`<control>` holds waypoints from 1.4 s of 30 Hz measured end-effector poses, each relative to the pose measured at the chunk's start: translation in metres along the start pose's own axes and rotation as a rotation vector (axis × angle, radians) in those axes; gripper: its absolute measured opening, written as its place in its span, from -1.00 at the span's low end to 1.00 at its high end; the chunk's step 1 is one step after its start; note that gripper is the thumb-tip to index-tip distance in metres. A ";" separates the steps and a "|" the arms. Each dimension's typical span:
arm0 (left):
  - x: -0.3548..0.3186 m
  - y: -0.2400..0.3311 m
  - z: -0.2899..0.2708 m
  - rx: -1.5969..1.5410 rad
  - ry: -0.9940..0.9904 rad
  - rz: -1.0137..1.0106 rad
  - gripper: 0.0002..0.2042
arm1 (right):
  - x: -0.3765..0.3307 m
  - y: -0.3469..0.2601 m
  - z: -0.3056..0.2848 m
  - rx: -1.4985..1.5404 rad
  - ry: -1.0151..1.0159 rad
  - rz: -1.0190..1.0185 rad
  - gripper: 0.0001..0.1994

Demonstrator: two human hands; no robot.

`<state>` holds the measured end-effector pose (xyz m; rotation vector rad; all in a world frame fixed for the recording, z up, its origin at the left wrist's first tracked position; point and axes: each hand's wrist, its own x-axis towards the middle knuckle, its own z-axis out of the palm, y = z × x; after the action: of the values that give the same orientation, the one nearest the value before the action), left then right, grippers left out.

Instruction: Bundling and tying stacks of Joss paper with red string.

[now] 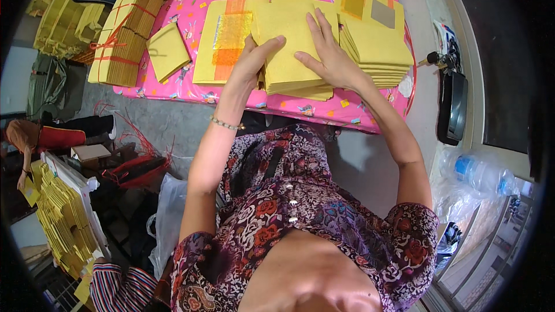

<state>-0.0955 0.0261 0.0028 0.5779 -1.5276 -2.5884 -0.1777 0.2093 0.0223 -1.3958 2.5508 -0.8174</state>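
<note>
A stack of folded yellow paper sheets [292, 14] lies on the pink patterned table cover, its layered edges fanned toward me. My left hand [252, 62] grips the stack's left edge, thumb on top, while its other fingers are mostly hidden. My right hand [330, 58] rests flat on the top sheet with fingers spread. Beside my left hand lies a yellow sheet with a shiny gold and orange foil patch [231, 37]. To the right of my right hand is another pile of folded yellow paper [378, 52], with foil-patched sheets [352, 3] behind it.
Yellow paper bundles tied with red string [118, 55] and one loose folded piece [167, 52] sit at the left. Clear plastic bottles [477, 173] stand at right. Another person's hand [22, 182] touches yellow paper on a far-left table; a striped sleeve [118, 286] shows below.
</note>
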 end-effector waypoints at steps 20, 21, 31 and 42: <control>-0.015 0.037 0.022 -0.159 0.007 0.111 -0.54 | -0.019 -0.005 -0.039 1.159 -0.118 0.428 0.12; -0.014 0.039 0.025 -0.207 -0.004 0.126 -0.55 | -0.015 -0.007 -0.044 1.183 -0.156 0.421 0.16; 0.007 0.012 0.075 -0.402 0.063 0.257 -0.55 | -0.006 -0.020 -0.043 1.251 0.440 0.580 -0.15; -0.002 0.069 0.086 -0.391 -0.097 0.119 -0.11 | -0.012 0.066 -0.134 1.250 0.295 0.372 -0.54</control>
<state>-0.1332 0.0637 0.0992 0.3150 -0.9945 -2.7455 -0.2673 0.3008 0.1000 -0.3946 1.6175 -2.0545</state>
